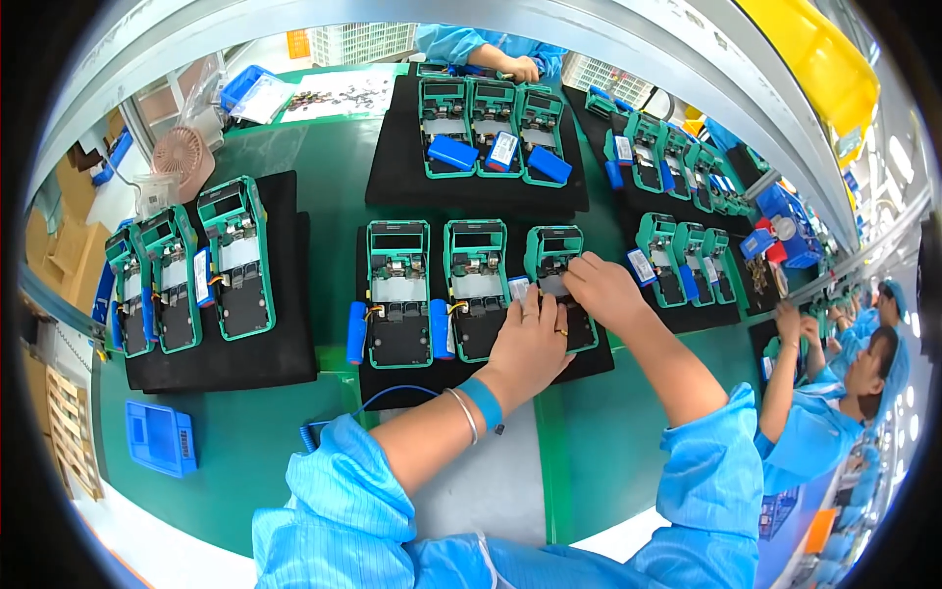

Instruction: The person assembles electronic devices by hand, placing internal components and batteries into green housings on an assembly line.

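Observation:
Both my hands are over the rightmost green-and-black device housing (554, 239) of a row of three on a black mat. My left hand (530, 344) lies across its lower part, fingers bent and close together. From the right my right hand (603, 290) reaches in, its thumb and fingertips pinched near a grey sheet (552, 284) inside the housing. Whatever sits between the fingertips is hidden. To the left lie two similar open housings, the middle one (476, 255) and the left one (398, 334), with blue battery packs (357, 332) wired beside them.
More housings lie on black mats at the left (233, 245), far side (469, 98) and right (669, 260). A blue tray (160, 439) stands front left, a pink fan (183, 152) back left. A coiled blue cord (312, 432) runs near my left arm. Co-workers' hands (520, 69) show across the table.

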Tool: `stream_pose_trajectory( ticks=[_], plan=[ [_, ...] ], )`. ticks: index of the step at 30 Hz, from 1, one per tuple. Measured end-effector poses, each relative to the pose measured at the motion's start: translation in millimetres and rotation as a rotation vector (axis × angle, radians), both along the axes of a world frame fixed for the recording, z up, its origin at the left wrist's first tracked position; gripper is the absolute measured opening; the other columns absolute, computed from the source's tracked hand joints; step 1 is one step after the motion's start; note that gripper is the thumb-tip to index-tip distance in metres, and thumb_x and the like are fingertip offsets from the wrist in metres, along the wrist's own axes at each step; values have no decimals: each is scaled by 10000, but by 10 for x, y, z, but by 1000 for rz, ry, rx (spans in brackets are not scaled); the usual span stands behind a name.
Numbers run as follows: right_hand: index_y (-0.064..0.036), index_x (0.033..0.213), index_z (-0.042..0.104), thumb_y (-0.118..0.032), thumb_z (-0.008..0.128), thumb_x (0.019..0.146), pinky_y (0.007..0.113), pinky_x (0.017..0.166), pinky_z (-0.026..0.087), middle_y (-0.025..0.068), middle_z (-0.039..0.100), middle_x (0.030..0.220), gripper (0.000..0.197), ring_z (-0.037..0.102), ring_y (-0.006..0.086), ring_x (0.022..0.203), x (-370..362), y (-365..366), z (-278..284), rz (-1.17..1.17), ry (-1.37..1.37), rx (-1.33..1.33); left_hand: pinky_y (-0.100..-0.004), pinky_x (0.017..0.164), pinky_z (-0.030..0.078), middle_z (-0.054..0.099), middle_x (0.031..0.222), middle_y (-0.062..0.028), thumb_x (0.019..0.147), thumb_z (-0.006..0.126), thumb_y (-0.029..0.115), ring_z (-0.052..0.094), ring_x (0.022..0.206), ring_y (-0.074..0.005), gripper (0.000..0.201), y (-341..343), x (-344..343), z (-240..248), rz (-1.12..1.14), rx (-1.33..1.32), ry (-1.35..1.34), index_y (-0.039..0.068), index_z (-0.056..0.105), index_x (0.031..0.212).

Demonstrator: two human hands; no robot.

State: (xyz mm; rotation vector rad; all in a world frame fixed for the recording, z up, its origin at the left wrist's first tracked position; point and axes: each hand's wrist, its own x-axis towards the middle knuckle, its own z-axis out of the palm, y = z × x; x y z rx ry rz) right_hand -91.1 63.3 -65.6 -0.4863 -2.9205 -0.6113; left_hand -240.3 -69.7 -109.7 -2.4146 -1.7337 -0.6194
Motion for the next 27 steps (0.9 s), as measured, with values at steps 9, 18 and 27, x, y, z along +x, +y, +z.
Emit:
stream_pose_trajectory(
  ticks=[9, 18, 27],
  plan=[
    [-95, 851, 598, -108, 684, 695, 307, 624, 550, 32, 547, 884, 178, 591, 211, 912, -116, 18, 42, -162, 59, 27, -491, 1064, 419, 521, 1311, -223, 880, 649, 470, 467, 1309, -431, 670, 21, -54, 23, -41, -9, 10, -30, 560, 1318],
    [-91, 949, 595, -200, 660, 890, 431, 718, 502, 93, 597, 898, 140, 618, 321, 871, 212, -472, -25, -580, 596, -475, -504, 1135, 313, 370, 1504, -253, 885, 678, 415, 348, 1394, -440, 695, -462, -550, 366, -76, -70, -220, 51, 472, 1440],
    [-59, 1232, 621, -210, 606, 971, 326, 573, 521, 69, 635, 829, 302, 663, 185, 690, 616, -1192, -192, -1009, 1009, -1185, -348, 909, 491, 474, 1342, -165, 895, 688, 168, 557, 1156, -235, 659, -1544, -1777, 464, 370, -448, -852, 14, 384, 1459]
  ],
)
